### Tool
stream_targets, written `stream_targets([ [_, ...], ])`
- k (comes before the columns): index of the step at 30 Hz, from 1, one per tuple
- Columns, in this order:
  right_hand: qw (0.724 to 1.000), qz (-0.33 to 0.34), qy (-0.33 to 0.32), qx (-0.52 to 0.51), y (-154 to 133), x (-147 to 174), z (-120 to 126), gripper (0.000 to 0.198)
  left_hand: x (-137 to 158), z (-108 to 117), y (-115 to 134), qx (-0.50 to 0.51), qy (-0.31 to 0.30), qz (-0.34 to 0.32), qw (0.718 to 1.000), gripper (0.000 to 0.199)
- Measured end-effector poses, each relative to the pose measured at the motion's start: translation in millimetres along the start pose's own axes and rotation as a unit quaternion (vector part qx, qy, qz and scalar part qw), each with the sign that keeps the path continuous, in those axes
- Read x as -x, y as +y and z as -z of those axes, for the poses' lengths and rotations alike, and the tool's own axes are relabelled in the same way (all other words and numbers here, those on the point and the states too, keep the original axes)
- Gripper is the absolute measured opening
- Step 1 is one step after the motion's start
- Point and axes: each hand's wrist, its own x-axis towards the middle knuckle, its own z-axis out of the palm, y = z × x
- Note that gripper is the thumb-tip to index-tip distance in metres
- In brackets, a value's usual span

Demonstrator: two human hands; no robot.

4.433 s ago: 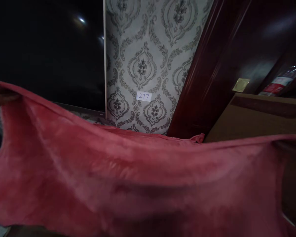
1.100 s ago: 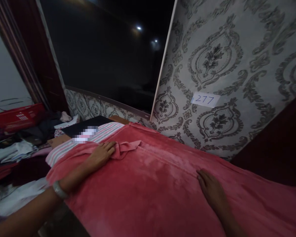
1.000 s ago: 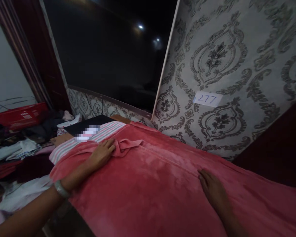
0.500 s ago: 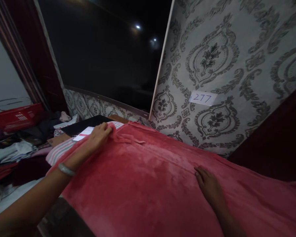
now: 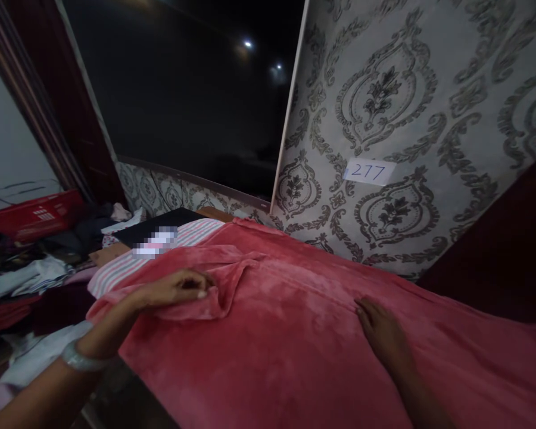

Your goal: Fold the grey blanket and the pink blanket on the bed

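Observation:
A large pink-red plush cloth spreads across the surface in front of me, with a long seam line running over it. My left hand is closed on a raised fold of this cloth at its left side, thumb and fingers pinching it. A silver bracelet circles the left wrist. Farther right, my right hand lies on the cloth near the seam, its fingers stretched out with a small gap at the thumb. Under the cloth's left edge shows a striped white, pink and grey cloth.
Behind the cloth stand a big dark TV screen and a patterned wall with a paper marked 277. A black flat panel lies at back left. Heaped clothes and a red basket are on the left.
My left hand has drawn the cloth's upper left part toward me, folding it over and baring more of the striped cloth. My right hand has stayed nearly in place.

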Motion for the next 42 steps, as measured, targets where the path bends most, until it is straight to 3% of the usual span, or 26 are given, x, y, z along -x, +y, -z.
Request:
stream_targets([
  [2, 1.000, 0.000, 0.002, 0.001, 0.4, 0.3, -0.7, 0.055, -14.5, 11.7, -10.0, 0.044, 0.043, 0.055, 0.997, 0.046],
  [5, 1.000, 0.001, 0.004, -0.003, 0.3, 0.3, -1.3, 0.055, -53.9, 30.1, -37.2, -0.086, 0.140, 0.173, 0.971, 0.044],
  [7, 1.000, 0.001, 0.004, -0.005, -0.2, -0.1, -1.2, 0.055, -78.8, 36.5, -54.6, -0.162, 0.126, 0.227, 0.952, 0.044],
  [11, 1.000, 0.001, 0.006, -0.008, -1.4, -0.9, -0.7, 0.054, -101.0, 30.4, -71.9, -0.185, 0.059, 0.261, 0.946, 0.039],
  [16, 1.000, -0.001, 0.007, -0.016, -0.9, -0.5, -0.9, 0.054, -92.1, 16.8, -68.5, -0.216, 0.042, 0.246, 0.944, 0.021],
  [23, 1.000, -0.005, 0.007, -0.015, -0.3, 0.2, -2.6, 0.050, -81.6, 28.8, -59.1, -0.244, 0.118, 0.174, 0.947, 0.021],
  [27, 1.000, -0.004, 0.006, -0.016, -2.9, -0.4, -1.6, 0.049, -91.6, 38.9, -67.5, -0.195, 0.180, 0.096, 0.959, 0.022],
  [36, 1.000, -0.014, 0.004, -0.006, -2.4, 0.7, 0.0, 0.052, -100.7, 55.4, -82.6, -0.037, 0.100, 0.133, 0.985, 0.047],
  [38, 1.000, -0.011, 0.002, -0.009, -1.9, 0.7, 0.0, 0.052, -100.8, 58.2, -83.1, -0.067, 0.106, 0.133, 0.983, 0.048],
  [42, 1.000, -0.009, 0.003, -0.012, -2.4, 0.3, 0.5, 0.052, -108.9, 63.3, -80.6, -0.229, 0.139, 0.125, 0.955, 0.037],
])
